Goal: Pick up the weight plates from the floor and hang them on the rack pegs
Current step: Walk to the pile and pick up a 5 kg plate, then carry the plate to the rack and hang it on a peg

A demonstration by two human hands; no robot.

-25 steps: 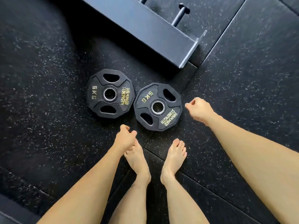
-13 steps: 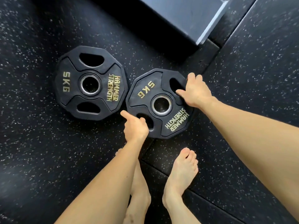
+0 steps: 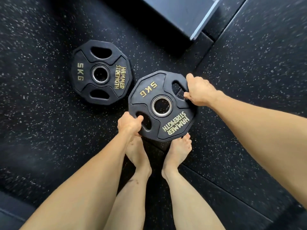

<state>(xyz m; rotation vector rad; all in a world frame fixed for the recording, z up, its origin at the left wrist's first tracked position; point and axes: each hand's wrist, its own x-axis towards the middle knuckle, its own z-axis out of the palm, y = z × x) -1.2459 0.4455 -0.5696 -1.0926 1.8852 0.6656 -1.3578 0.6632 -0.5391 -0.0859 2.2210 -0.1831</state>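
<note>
Two black 5 kg plates with gold lettering are in the head view. The right plate [image 3: 167, 123] is lifted off the floor above my bare toes. My left hand [image 3: 128, 124] grips its lower-left handle slot, thumb through the opening. Gripping the upper-right handle slot is my right hand [image 3: 201, 92], its fingers curled round the rim. The left plate [image 3: 101, 72] lies flat on the floor, untouched. The grey base of the rack [image 3: 182, 15] shows at the top; its pegs are out of view.
Black speckled rubber floor tiles [image 3: 257, 72] lie all around, with seams running diagonally. My bare feet [image 3: 178, 150] stand just under the lifted plate. A dark edge of some equipment [image 3: 10, 211] sits at the bottom left corner.
Both hands went from reaching toward the right plate to closing round its handle slots. The plate has come up off the floor toward me, now over my toes.
</note>
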